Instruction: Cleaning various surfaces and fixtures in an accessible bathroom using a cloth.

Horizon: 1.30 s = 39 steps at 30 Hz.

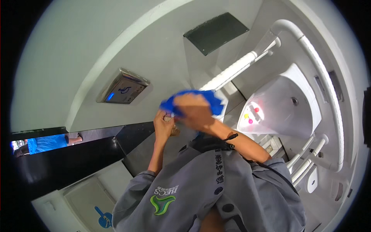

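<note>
My right hand is raised in front of me and closed over a bunched blue cloth, which spreads out behind and above its fingers. My left hand sits just to its left, with its fingers curled at the cloth's lower left edge. Both forearms rise from grey uniform sleeves at the bottom of the picture, and a dark band circles my right wrist. The hands are held up close to a pale wall.
A metal wall plate with a blue light is left of the hands. To the right hang a white basin-like fixture with small coloured balls in it and white grab rails. A dark panel sits above. Another person in blue is far left.
</note>
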### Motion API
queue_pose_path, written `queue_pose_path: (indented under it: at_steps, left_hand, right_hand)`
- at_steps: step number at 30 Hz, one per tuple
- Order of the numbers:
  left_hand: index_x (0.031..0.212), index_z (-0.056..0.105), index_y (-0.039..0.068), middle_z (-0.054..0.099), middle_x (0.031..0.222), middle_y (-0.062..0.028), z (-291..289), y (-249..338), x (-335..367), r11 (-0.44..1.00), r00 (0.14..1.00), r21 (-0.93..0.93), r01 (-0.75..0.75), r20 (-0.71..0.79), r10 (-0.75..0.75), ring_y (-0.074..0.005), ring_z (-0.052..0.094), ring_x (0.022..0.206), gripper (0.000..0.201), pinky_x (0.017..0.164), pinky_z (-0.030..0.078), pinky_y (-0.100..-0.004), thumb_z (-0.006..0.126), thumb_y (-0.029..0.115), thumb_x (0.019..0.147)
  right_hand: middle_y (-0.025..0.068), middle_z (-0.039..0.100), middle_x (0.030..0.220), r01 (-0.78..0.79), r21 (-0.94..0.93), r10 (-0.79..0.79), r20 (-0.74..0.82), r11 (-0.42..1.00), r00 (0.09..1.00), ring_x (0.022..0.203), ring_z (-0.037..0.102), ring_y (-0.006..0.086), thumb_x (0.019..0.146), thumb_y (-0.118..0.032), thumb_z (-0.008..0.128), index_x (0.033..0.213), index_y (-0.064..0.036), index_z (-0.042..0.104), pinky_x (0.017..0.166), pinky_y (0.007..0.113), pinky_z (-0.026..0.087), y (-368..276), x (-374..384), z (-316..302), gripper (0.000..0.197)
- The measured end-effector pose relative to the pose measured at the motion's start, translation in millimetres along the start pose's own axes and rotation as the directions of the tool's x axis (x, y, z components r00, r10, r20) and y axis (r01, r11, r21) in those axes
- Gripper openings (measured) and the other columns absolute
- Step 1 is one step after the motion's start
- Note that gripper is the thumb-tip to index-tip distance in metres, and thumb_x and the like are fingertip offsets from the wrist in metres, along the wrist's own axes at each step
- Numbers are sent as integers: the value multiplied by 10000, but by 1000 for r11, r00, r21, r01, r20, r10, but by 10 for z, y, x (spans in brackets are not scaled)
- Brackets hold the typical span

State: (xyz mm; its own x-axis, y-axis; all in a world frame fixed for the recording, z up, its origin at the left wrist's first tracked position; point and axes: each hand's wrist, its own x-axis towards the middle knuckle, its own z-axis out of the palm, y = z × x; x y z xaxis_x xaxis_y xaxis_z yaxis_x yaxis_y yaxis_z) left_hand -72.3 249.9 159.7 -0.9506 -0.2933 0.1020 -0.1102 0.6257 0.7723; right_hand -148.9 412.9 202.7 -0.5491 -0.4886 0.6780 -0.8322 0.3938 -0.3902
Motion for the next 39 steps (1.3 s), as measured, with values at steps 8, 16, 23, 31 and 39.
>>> queue_pose_path:
  at_steps: [8,16,23,31,39]
  left_hand:
    - [803,609,22,458,752,-5,-14,147,38,941,975,-265,209,131,-179,-121,453,687,314,646,396,-240,798,98,564]
    - [805,597,26,455,790,-6,4,259,81,851,901,-307,427,222,-372,-105,465,721,259,650,399,-234,743,21,591]
    - [791,577,30,458,788,-11,-43,114,11,848,904,-320,424,203,-375,-112,464,728,257,668,384,-239,737,10,590]
    - [792,579,36,478,792,-12,-11,138,27,873,901,-239,425,200,-385,-119,479,728,281,669,406,-249,747,-1,569]
    - [799,581,49,484,806,-23,-33,192,78,841,872,-243,483,217,-438,-140,493,736,330,678,410,-262,786,43,540]
  right_hand:
    - [101,594,866,-367,-418,256,-297,831,920,819,540,287,562,-92,625,923,-62,585,665,391,394,1509,-70,-490,364]
    - [105,585,1023,-492,-118,413,-398,862,819,933,498,324,623,20,576,1022,-45,570,828,371,412,1354,-253,-674,404]
    - [116,608,837,-651,475,726,-666,592,174,789,539,183,878,-248,548,952,66,559,744,342,429,1663,-438,-1166,323]
    - [111,528,1099,-816,-144,582,-632,560,512,1014,435,337,767,-166,597,1033,-74,568,856,395,373,3162,-6,-1354,283]
    - [208,481,1085,-954,214,653,-757,212,-25,1018,460,356,827,-295,543,1128,26,476,891,431,351,3153,-615,-595,445]
